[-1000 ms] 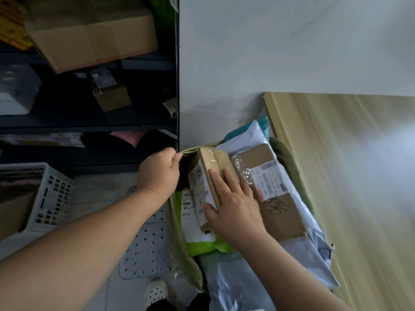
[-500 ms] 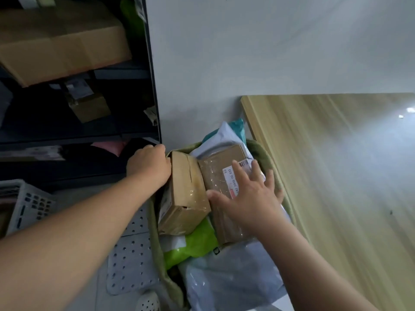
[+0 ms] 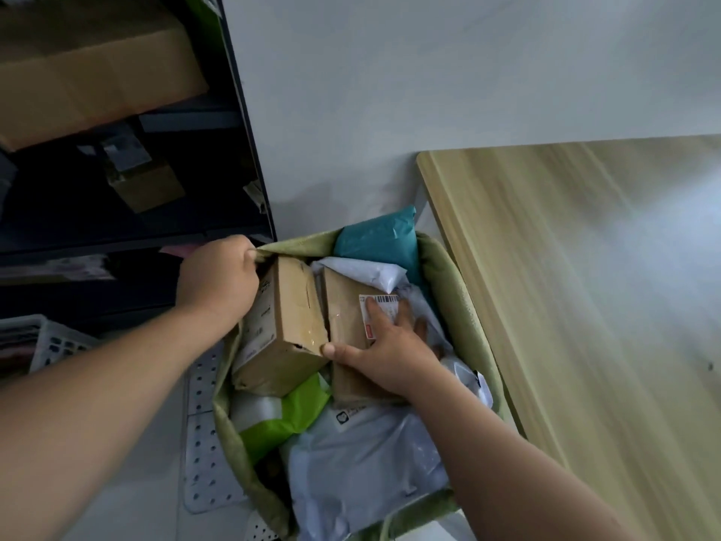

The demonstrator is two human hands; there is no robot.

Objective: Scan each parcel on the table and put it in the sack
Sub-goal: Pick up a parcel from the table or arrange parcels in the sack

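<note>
Sack: on floor just beside table, mouth open, filled near rim; bulk of job likely done. Table: only wood top in view, rest out of frame; number of parcels left cannot tell. Inside sack: grey mailer, cardboard box, flat labelled parcel, teal mailer, green mailer. Left hand: fingers curled, pinching sack rim. Right hand: fingers spread flat on flat labelled parcel, thumb at cardboard box corner; apparently seating latest parcel.

Barcode label on flat carton: print blurred; nothing legible elsewhere.
</note>
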